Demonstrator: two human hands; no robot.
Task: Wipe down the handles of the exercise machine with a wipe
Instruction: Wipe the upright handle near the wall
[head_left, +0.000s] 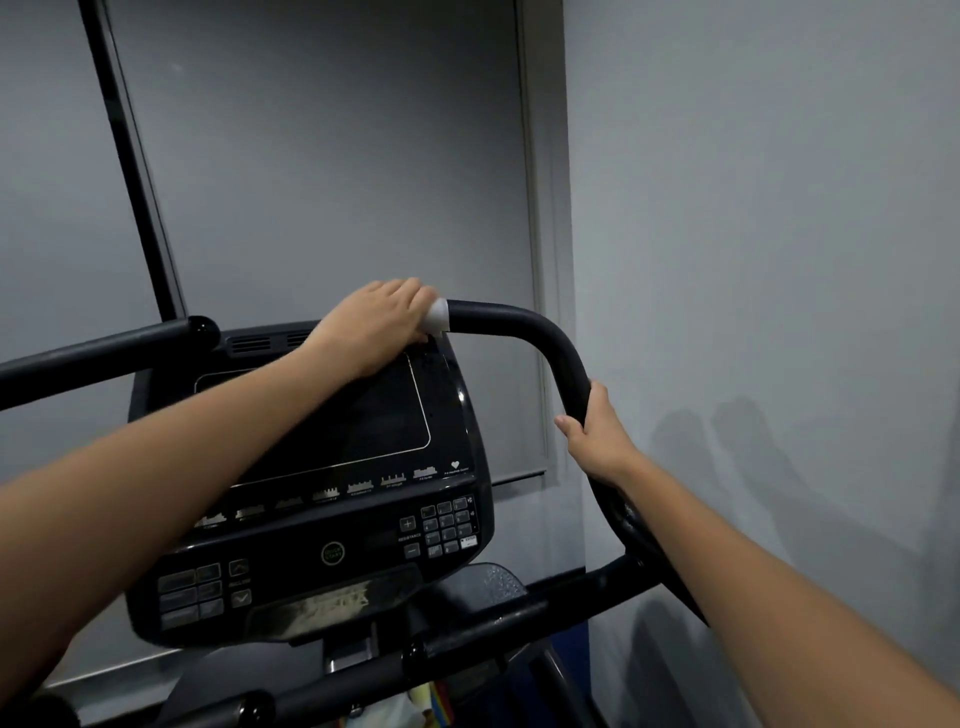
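The left hand (382, 325) wraps the white wipe (436, 314) around the right handle (550, 338) at its inner end, above the console's (332, 467) top edge, to scrub it; the right hand (597, 431) grips the handle's downward bend, likely steadying it.

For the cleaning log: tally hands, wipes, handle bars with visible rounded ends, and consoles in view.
Hands: 2, left hand and right hand
Wipes: 1, wipe
Round-ended bars: 3
Consoles: 1, console
Total: 7
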